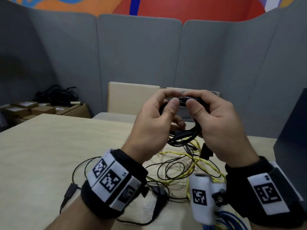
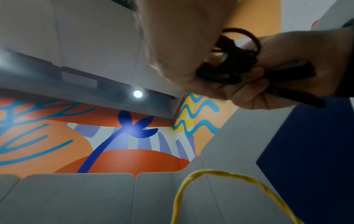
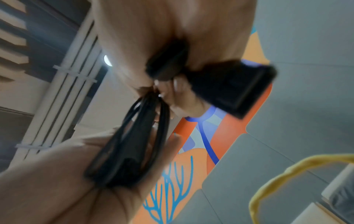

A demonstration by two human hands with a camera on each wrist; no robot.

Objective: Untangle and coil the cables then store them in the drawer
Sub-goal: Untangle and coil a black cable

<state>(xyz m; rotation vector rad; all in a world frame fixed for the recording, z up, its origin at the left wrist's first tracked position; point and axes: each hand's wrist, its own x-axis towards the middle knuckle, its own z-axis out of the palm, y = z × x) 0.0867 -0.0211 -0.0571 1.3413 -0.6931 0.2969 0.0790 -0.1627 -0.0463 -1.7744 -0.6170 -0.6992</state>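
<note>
Both hands, left hand (image 1: 152, 123) and right hand (image 1: 216, 123), curl around 1 black cable bundle (image 1: 186, 135), apparently coiled, raised above the table's (image 1: 49, 146) tangle.

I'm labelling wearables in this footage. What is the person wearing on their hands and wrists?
Both hands are bare. The left wrist band is black, with white panels printed with square black-and-white code markers. The right wrist band is also black with a white marker panel, and a small white camera bearing another marker is mounted beside it.
</note>
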